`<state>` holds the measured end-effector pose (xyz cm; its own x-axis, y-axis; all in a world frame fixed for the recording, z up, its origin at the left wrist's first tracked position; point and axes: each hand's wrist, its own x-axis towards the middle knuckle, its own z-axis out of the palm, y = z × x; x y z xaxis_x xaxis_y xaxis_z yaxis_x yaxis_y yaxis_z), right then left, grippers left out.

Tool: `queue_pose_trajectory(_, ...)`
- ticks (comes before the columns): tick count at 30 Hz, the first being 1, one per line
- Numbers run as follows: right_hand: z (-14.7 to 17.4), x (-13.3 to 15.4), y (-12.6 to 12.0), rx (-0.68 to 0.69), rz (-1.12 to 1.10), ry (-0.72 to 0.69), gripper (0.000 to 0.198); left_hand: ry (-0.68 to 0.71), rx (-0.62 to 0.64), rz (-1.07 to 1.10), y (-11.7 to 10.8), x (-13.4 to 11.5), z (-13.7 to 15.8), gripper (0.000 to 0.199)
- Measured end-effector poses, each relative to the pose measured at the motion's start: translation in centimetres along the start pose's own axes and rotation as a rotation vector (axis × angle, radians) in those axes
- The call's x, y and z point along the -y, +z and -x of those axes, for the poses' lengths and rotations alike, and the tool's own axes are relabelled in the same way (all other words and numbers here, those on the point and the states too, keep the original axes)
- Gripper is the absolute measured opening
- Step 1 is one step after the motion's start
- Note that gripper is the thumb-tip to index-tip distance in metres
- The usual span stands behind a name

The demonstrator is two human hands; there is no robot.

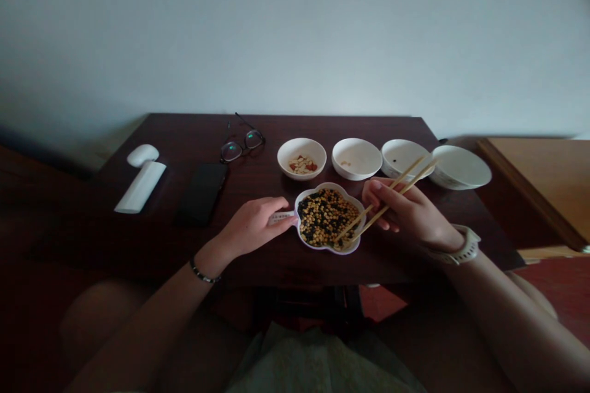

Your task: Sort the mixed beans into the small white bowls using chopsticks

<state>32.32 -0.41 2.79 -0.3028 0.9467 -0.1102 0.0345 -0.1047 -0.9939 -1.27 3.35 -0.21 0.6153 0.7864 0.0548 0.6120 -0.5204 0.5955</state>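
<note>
My left hand [255,224] grips the short handle of a flower-shaped dish [302,239], pale with a lilac edge. Mixed yellow and black beans [325,215] cover the dish's bottom. In my right hand [405,209] is a pair of wooden chopsticks [382,207], their tips down among the beans on the dish's right side. Behind the dish stand white bowls in a row. The leftmost bowl [282,159] holds pale and reddish nuts or seeds. A second bowl [369,156] has a few pale bits, and a third bowl [396,147] shows one dark bean. Nothing shows inside the rightmost bowl [461,169].
Eyeglasses [243,146] lie at the back of the dark table [258,184]. A black phone [201,193] and a white device with a rounded head [142,184] rest to the left. A lighter wooden surface [544,178] stands beyond the table's right side.
</note>
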Motion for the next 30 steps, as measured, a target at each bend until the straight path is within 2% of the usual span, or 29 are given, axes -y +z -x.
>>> queue_pose_trajectory(7, -0.1, -0.4, 0.4, 0.03, 0.099, -0.042, 0.05, -0.004, -0.003, 0.0, 0.0, -0.1, 0.0, 0.024)
queue_pose_trajectory(15, -0.2, -0.7, 0.4, -0.089, -0.032, -0.068, 0.049, 0.004, -0.008, -0.013, 0.1, 0.1, 0.0, 0.027)
queue_pose_trajectory(23, -0.3, -0.5, 0.1, -0.149, -0.11, -0.101, 0.05, 0.014, -0.008, -0.025, 0.1, 0.1, 0.1, 0.027)
queue_pose_trajectory(30, -0.9, 0.4, 0.4, -0.26, -0.144, -0.192, 0.05, 0.011, -0.003, -0.027, 0.2, 0.2, 0.2, 0.028)
